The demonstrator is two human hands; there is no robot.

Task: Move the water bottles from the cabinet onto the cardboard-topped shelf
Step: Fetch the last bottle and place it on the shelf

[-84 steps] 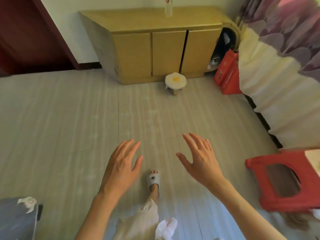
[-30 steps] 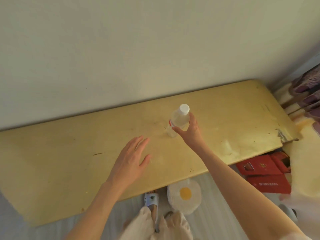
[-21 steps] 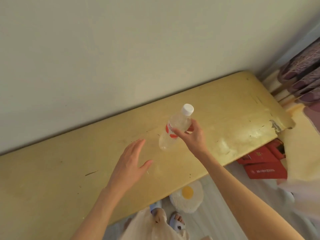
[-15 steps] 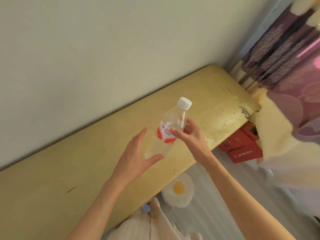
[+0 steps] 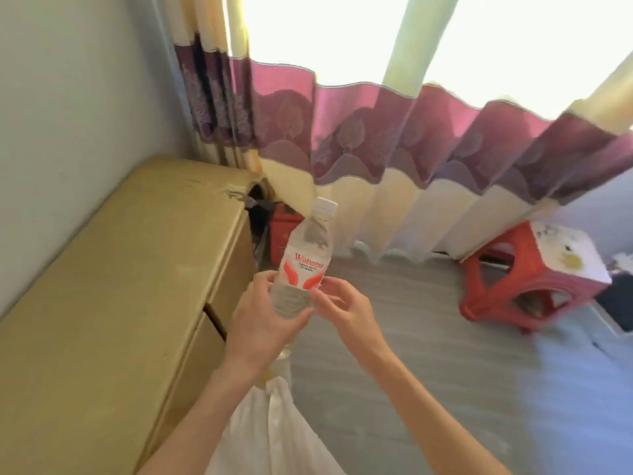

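So the left hand (image 5: 260,323) is wrapped round the lower half of the water bottle (image 5: 305,265), holding it upright in the air. Right hand (image 5: 346,313) sits just right of it, fingers loosely curled, maybe grazing the label. Cabinet (image 5: 113,303) is off to the left.

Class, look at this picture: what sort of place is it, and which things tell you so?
Probably a room in a home: a long curtain over a bright window, a low wooden cabinet along the wall, and a red plastic stool.

Daylight blows out the window (image 5: 479,46); edges warp and blur, especially lower right.
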